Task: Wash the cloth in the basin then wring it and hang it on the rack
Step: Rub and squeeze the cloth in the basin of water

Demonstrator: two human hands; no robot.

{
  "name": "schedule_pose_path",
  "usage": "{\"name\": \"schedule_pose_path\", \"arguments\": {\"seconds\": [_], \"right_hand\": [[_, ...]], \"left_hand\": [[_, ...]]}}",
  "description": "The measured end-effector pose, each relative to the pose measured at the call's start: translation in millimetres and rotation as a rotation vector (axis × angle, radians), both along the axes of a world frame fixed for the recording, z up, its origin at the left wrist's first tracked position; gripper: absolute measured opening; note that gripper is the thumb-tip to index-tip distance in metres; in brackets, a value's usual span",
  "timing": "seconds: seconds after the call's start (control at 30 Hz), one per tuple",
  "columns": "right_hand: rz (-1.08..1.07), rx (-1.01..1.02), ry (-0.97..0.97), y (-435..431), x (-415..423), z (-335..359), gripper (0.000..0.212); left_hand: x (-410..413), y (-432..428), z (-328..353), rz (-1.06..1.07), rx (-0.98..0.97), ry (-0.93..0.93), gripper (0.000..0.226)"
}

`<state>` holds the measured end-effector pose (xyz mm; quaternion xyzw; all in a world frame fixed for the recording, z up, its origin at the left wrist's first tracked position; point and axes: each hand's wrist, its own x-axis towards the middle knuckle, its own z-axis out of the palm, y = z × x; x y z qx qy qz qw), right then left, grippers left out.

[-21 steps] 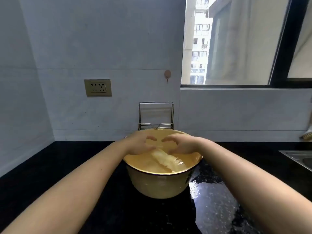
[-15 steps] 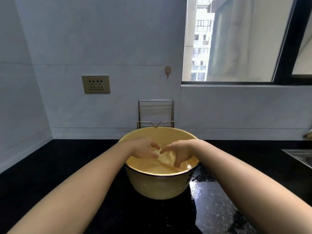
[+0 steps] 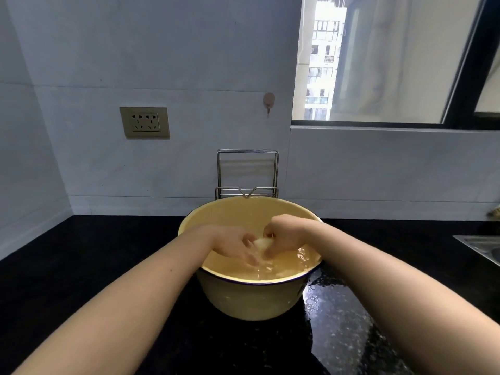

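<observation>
cloth (image 3: 262, 243): bunched, in basin (image 3: 251, 299) water | left hand (image 3: 232, 243), right hand (image 3: 286, 236): fingers closed on cloth | step: washing | next: lift, twist hard over basin, then rack (image 3: 247, 171) behind

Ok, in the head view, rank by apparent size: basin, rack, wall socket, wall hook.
Largest to smallest:
1. basin, though it sits nearest the camera
2. rack
3. wall socket
4. wall hook

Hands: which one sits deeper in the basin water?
The left hand: its fingertips dip under the water. The right hand rides higher, knuckles up, above the cloth.
</observation>
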<state>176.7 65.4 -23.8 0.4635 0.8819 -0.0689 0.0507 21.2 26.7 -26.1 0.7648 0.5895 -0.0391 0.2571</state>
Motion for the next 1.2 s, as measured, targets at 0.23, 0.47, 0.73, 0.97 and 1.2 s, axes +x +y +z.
{"name": "schedule_pose_path", "arguments": {"seconds": [0.23,0.47,0.73,0.97,1.2], "right_hand": [[-0.254,-0.136,0.680,-0.7,1.2,18.1,0.040],[-0.525,-0.429,1.203,-14.0,-24.2,31.9,0.034],[-0.385,-0.835,1.515,-28.2,-39.7,39.9,0.036],[-0.279,-0.583,1.406,-19.4,-34.1,28.3,0.028],[-0.323,-0.348,1.321,-11.9,-35.9,30.7,0.027]], "left_hand": [[-2.9,0.4,3.9,0.136,0.072,-0.539,0.052],[-4.4,2.3,8.4,0.213,0.370,-0.811,0.018],[-10.6,2.0,12.1,0.329,0.750,-0.851,0.017],[-8.0,4.3,12.5,0.402,0.828,-0.680,0.028],[-6.6,6.0,8.6,0.329,0.779,-0.699,0.037]]}}
